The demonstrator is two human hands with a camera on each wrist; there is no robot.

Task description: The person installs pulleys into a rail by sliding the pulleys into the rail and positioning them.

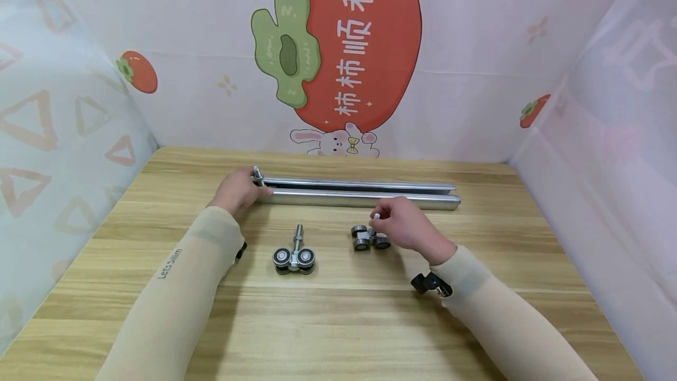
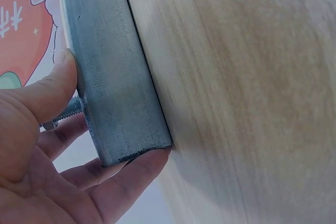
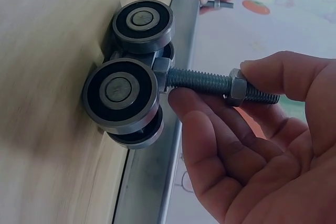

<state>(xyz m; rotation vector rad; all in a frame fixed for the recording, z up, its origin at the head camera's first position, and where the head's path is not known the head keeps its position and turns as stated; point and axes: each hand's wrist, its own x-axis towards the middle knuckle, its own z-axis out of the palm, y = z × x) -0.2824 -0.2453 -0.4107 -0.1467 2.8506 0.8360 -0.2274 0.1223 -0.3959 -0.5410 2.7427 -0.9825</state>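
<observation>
Near the desk's far edge (image 1: 211,157), the left hand (image 1: 236,190) grips the rail (image 1: 338,197), one bolt (image 1: 258,174) in; outside, the right hand (image 1: 406,225) pinches a roller (image 1: 362,240), a loose roller (image 1: 294,258) left.

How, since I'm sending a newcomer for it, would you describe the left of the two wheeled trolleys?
On the wooden table, find the long metal rail. On its near side lies the trolley, with dark-faced wheels and a threaded bolt. Unlike the neighbouring trolley to its right, which the right grip holds, this one is untouched.
</observation>
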